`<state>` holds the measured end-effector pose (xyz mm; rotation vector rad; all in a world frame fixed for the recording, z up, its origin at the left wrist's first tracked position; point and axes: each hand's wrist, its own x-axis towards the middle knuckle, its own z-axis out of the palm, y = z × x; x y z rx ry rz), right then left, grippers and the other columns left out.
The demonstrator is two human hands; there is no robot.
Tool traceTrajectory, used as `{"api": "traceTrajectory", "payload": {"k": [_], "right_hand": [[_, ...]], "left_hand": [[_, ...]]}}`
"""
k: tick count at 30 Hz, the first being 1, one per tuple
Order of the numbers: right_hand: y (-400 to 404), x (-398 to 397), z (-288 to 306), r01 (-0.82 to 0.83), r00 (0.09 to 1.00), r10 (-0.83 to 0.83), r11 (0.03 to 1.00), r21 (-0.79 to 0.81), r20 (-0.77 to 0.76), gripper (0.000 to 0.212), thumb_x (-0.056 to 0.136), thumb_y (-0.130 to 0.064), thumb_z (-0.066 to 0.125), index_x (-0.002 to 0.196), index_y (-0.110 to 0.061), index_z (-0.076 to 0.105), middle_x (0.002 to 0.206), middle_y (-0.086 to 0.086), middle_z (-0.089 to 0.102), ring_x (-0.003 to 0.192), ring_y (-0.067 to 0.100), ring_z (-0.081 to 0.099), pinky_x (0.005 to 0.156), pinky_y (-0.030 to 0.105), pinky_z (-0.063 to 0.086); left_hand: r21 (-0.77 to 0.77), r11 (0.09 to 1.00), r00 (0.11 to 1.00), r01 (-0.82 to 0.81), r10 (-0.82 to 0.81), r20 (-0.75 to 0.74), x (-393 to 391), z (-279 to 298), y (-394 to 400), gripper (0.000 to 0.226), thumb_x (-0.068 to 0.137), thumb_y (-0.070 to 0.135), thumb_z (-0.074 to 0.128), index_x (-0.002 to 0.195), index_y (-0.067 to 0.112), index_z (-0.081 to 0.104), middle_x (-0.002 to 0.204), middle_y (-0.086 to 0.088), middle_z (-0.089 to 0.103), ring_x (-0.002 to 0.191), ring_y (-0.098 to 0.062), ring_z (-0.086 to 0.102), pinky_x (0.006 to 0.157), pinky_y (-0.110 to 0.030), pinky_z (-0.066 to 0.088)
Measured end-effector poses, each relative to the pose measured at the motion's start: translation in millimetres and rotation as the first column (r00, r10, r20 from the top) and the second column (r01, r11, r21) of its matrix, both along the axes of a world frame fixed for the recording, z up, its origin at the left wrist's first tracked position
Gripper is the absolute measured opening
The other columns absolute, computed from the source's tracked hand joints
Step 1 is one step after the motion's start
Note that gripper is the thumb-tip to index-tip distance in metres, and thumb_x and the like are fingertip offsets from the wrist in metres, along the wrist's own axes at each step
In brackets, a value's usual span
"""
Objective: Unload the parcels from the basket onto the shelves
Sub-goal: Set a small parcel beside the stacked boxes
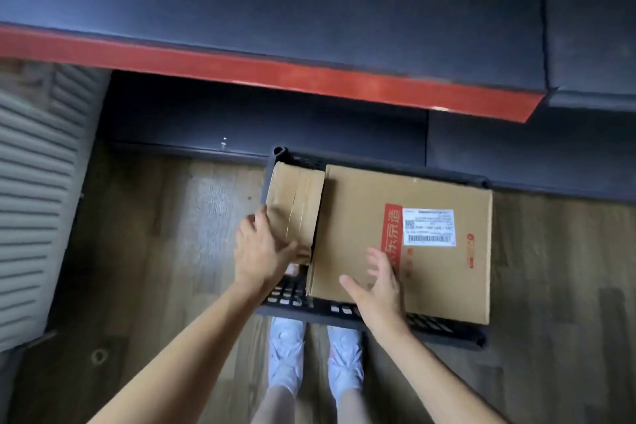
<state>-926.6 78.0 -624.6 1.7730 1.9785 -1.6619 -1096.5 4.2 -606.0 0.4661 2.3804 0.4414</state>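
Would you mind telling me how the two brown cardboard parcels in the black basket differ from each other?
The large brown cardboard parcel fills most of the black plastic basket; the small brown cardboard parcel takes only its left end. The large one carries a white shipping label and red printed strip; the small one shows only tape seams. The left hand grips the small parcel, while the open right hand is over the large one. Both are closed cardboard boxes.

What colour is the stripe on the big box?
Red, with lighter characters printed on it. The stripe on the big box shows in the head view.
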Motion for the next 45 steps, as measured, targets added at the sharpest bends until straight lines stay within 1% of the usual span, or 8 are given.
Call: {"api": "traceTrajectory", "payload": {"k": [9, 13, 17, 21, 27, 33, 38, 45], "right_hand": [[-10.3, -28.9, -43.0, -0.080, 0.997, 0.080, 0.997, -0.023, 0.007, 0.061, 0.076, -0.021, 0.072, 0.130, -0.018, 0.043, 0.132, 0.002, 0.049, 0.110, 0.014, 0.048, 0.095, 0.026, 0.037], [-11.1, -59.4, -48.6, -0.113, 0.993, 0.112, 0.993, -0.032, -0.027, 0.061, 0.076, -0.022, 0.070, 0.131, -0.021, 0.042, 0.134, 0.003, 0.048, 0.119, 0.019, 0.046, 0.101, 0.034, 0.039], [-12.0, -78.8, -54.2, -0.117, 0.993, 0.115, 0.991, -0.067, -0.032, 0.066, 0.078, -0.025, 0.069, 0.137, -0.019, 0.040, 0.134, 0.003, 0.048, 0.121, 0.020, 0.046, 0.103, 0.039, 0.040], [-15.5, -79.3, -50.2, -0.045, 0.996, 0.036, 0.993, -0.111, -0.080, 0.067, 0.079, -0.020, 0.068, 0.139, -0.020, 0.038, 0.128, -0.004, 0.050, 0.114, 0.012, 0.048, 0.099, 0.030, 0.040], [-20.8, -80.1, -11.7, 0.001, 0.981, -0.011, 0.999, -0.054, -0.191, 0.062, 0.076, -0.010, 0.070, 0.131, -0.022, 0.044, 0.123, 0.002, 0.057, 0.110, 0.014, 0.055, 0.095, 0.026, 0.047], [-10.6, -80.5, 89.2, -0.009, 0.947, 0.051, 0.991, 0.134, -0.319, 0.060, 0.076, -0.011, 0.072, 0.122, -0.036, 0.043, 0.121, -0.001, 0.053, 0.112, 0.009, 0.051, 0.098, 0.018, 0.039], [9.0, -90.9, 209.3, 0.081, 0.917, 0.174, 0.800, 0.595, -0.359, 0.065, 0.060, -0.018, 0.073, 0.122, -0.012, 0.058, 0.118, -0.003, 0.049, 0.106, 0.011, 0.045, 0.095, 0.005, 0.032], [19.2, -102.4, 388.5, 0.223, 0.896, 0.264, 0.431, 0.875, -0.358, 0.062, 0.053, -0.035, 0.057, 0.114, -0.026, 0.066, 0.108, -0.003, 0.048, 0.091, 0.017, 0.042, 0.084, 0.015, 0.038]], "left_hand": [[0.093, 0.965, 0.967, -0.247, 0.239, 0.089, -9.7, -41.0, -5.7, 0.089, 0.077, 0.025, 0.073, 0.146, 0.007, 0.019, 0.138, -0.020, 0.038, 0.128, -0.033, 0.039, 0.109, -0.041, 0.031], [0.139, 0.936, 0.905, -0.323, 0.262, 0.334, -22.1, -46.8, -14.8, 0.082, 0.078, 0.023, 0.074, 0.144, 0.015, 0.025, 0.121, 0.004, 0.047, 0.105, -0.015, 0.054, 0.089, -0.028, 0.044], [0.188, 0.905, 0.820, -0.381, 0.237, 0.521, -29.0, -54.7, -21.7, 0.055, 0.082, 0.017, 0.070, 0.131, 0.019, 0.044, 0.113, -0.005, 0.065, 0.091, -0.019, 0.067, 0.081, -0.037, 0.057], [0.208, 0.895, 0.793, -0.395, 0.218, 0.569, -28.1, -53.8, -23.6, 0.047, 0.082, 0.014, 0.070, 0.123, 0.019, 0.049, 0.101, 0.004, 0.067, 0.077, -0.005, 0.070, 0.066, -0.023, 0.058], [0.216, 0.857, 0.785, -0.468, 0.291, 0.546, -19.9, -16.4, -20.5, 0.061, 0.063, 0.030, 0.070, 0.119, 0.022, 0.049, 0.108, -0.007, 0.067, 0.101, -0.026, 0.065, 0.092, -0.048, 0.052], [0.380, 0.741, 0.742, -0.553, 0.231, 0.629, -27.6, 77.8, -4.3, 0.050, 0.067, 0.015, 0.081, 0.108, 0.023, 0.054, 0.099, -0.004, 0.073, 0.088, -0.020, 0.072, 0.069, -0.030, 0.059], [0.546, 0.649, 0.761, -0.530, 0.080, 0.644, -44.3, 194.0, 20.0, 0.055, 0.059, 0.024, 0.076, 0.110, 0.019, 0.057, 0.102, -0.010, 0.073, 0.089, -0.031, 0.070, 0.073, -0.044, 0.056], [0.798, 0.491, 0.846, -0.349, -0.202, 0.494, -57.9, 360.7, 48.9, 0.098, 0.038, 0.040, 0.085, 0.126, 0.033, 0.043, 0.114, -0.009, 0.067, 0.104, -0.030, 0.065, 0.065, -0.034, 0.056]]}}
